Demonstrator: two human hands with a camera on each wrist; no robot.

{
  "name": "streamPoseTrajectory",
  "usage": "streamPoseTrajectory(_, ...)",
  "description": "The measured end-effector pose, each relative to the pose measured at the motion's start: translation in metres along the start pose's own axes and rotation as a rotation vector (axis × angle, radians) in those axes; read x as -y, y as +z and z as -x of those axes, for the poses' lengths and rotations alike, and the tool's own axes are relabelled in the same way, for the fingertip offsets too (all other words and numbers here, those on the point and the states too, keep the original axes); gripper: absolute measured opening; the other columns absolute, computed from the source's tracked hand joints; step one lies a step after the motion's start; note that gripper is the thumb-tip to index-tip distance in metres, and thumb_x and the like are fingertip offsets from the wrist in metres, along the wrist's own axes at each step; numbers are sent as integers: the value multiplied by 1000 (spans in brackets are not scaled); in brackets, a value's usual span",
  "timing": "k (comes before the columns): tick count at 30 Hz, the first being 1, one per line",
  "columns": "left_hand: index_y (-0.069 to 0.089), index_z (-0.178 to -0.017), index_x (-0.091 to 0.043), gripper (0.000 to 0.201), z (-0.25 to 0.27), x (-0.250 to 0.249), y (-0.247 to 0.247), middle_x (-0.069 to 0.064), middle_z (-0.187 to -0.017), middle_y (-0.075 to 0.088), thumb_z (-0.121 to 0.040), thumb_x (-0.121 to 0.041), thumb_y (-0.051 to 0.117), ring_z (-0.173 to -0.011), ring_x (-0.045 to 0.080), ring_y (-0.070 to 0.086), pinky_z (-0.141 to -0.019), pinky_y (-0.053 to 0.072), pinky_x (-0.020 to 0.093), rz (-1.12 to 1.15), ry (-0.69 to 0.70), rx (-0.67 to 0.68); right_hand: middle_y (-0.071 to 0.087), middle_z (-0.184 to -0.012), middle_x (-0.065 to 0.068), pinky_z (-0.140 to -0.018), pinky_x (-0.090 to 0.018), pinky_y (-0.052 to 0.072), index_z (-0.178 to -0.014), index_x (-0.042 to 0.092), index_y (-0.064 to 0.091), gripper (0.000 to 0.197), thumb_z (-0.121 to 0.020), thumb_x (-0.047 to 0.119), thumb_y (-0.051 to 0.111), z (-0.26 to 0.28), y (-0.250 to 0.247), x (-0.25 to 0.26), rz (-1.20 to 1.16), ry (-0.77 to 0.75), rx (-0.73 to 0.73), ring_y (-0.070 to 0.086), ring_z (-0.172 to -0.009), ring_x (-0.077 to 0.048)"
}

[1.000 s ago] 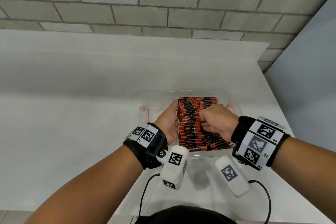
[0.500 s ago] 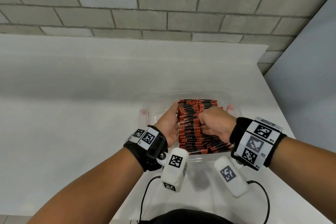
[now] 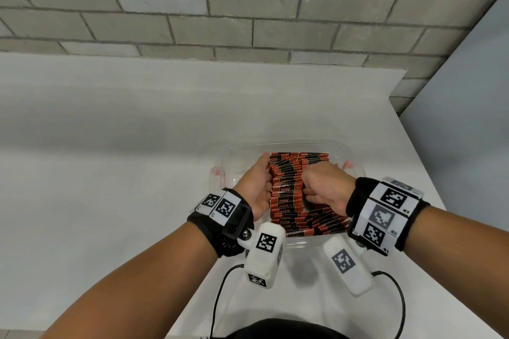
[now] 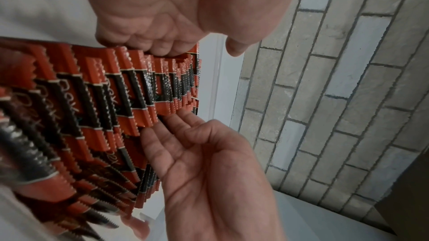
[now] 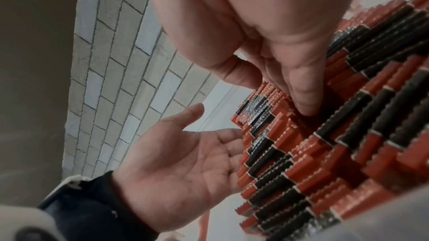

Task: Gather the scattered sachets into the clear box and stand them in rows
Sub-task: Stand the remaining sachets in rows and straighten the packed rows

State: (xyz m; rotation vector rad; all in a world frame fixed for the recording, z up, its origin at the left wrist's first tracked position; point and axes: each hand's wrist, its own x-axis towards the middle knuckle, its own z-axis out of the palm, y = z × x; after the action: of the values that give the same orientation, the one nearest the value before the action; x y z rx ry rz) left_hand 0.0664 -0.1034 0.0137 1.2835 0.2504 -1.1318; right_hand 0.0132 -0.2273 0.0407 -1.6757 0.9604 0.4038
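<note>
1. Two hands work inside the clear box [image 3: 289, 242], where nearly all the red-and-black sachets [image 3: 286, 195] stand on edge in rows.
2. Flat and open, the left hand [image 3: 257, 187] has its straight fingers pressing the left side of the row inside the box.
3. Curled at the box's right half, the right hand [image 3: 326, 187] digs fingertips [image 5: 306, 105] between sachets; whether it pinches any, I cannot tell.
4. Best done, I judge, by squeezing both sides evenly, keeping packets upright so none topple toward the box's near wall.
</note>
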Motion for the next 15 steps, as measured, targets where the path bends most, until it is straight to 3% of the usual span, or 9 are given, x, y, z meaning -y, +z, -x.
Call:
streamPoseTrajectory(3,56,-126,-5,68,-2,0,1,11,-102,67,-97,-59,29,-91,23,64,-73,51,33,-11,15,-8,55,-64,-6,-96,-48,50,-79,6,55,24,-84,-11,38,0,2,1,-7,12,22,56,-65,-21)
streamPoseTrajectory(7,50,-131,-7,66,-5,-1,-4,16,-129,59,-98,-60,29,-117,27,56,-102,43,38,-14,25,-44,50,-70,-6,-100,-53,45,-76,10,53,21,-79,-8,41,-2,1,3,-20,21,18,50,-78,-24)
streamPoseTrajectory(9,52,-132,-9,65,-7,0,-4,17,-129,57,-97,-60,30,-118,26,56,-102,42,37,-12,41,-51,48,-69,-6,-101,-47,45,-77,10,52,21,-79,-7,40,-3,1,3,-27,24,19,47,-78,-25)
streamPoseTrajectory(11,57,-128,-12,64,-9,-1,-2,14,-122,64,-98,-60,28,-112,26,60,-93,47,37,-15,53,-38,47,-65,-5,-88,-37,48,-69,10,49,23,-80,-8,39,-2,1,3,-27,17,30,47,-72,-23)
streamPoseTrajectory(13,59,-125,-12,62,-8,-1,-1,12,-118,66,-97,-60,30,-107,25,61,-87,49,35,-11,60,-44,46,-60,-4,-78,-35,44,-63,11,46,27,-81,-8,39,-4,2,3,-32,7,42,45,-64,-21)
streamPoseTrajectory(15,56,-128,-13,63,-9,-2,-4,14,-128,61,-97,-61,31,-114,25,57,-96,46,37,-5,61,-56,44,-59,-2,-75,-33,41,-62,12,44,27,-81,-7,40,-4,2,3,-23,-13,20,43,-61,-18)
